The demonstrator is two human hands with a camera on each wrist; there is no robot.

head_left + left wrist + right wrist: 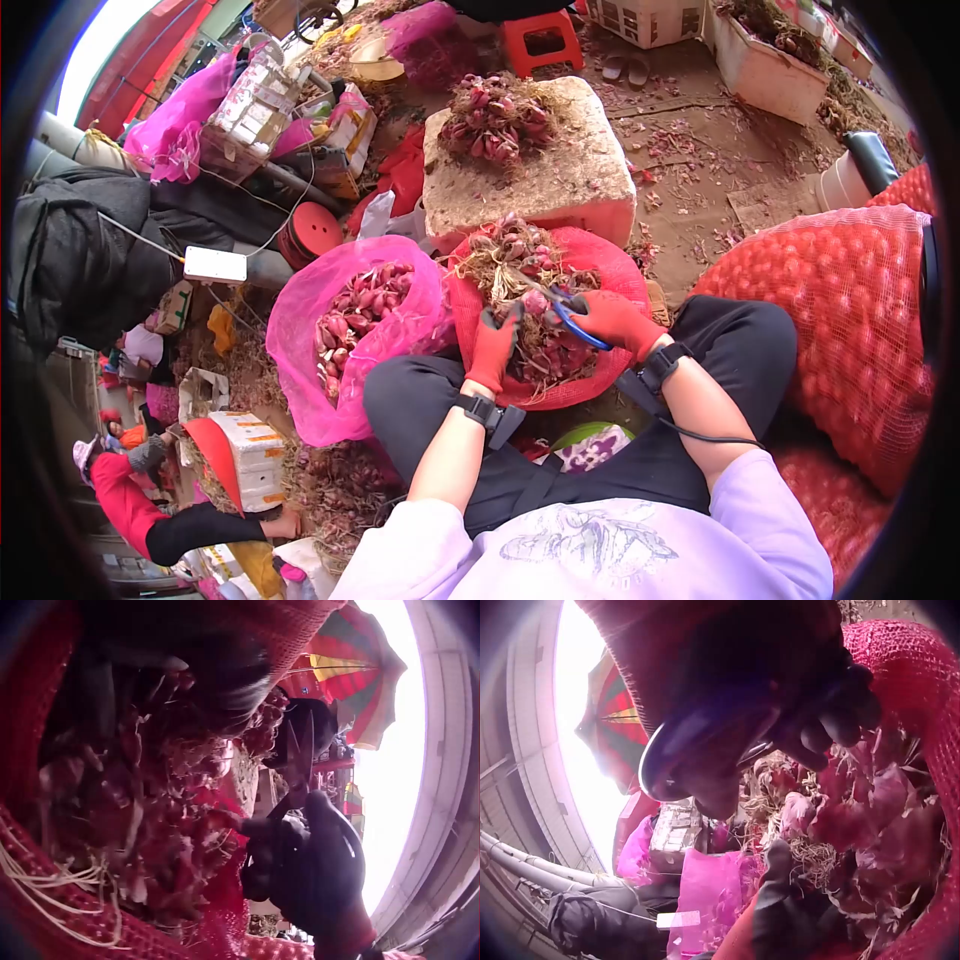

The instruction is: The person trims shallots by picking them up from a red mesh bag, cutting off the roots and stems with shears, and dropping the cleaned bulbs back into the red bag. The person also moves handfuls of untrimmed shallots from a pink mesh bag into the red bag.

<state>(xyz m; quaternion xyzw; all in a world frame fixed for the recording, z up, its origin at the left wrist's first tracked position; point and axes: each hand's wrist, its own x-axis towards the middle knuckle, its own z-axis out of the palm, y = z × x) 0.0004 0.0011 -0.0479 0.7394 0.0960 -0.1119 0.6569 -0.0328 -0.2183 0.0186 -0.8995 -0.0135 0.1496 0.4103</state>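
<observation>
My right hand (608,322), in a red glove with dark fingers, grips a pair of scissors (577,322) by blue handles. In the left wrist view the blades of these scissors (300,754) stand apart. My left hand (494,352), gloved alike, is low among the shallots (545,358) in a red mesh bag (625,275) between my legs. Its thumb shows upright in the right wrist view, but I cannot tell whether its fingers hold a shallot. A clump of shallots with dry roots and stalks (510,245) lies at the bag's far side, just beyond both hands.
A pink mesh bag (295,340) with loose shallots stands to the left. Ahead, a foam block (590,150) bears a shallot bunch (500,120). Full red mesh sacks (820,310) crowd the right. Behind the block is a red stool (540,45). Another person (125,490) sits at far left.
</observation>
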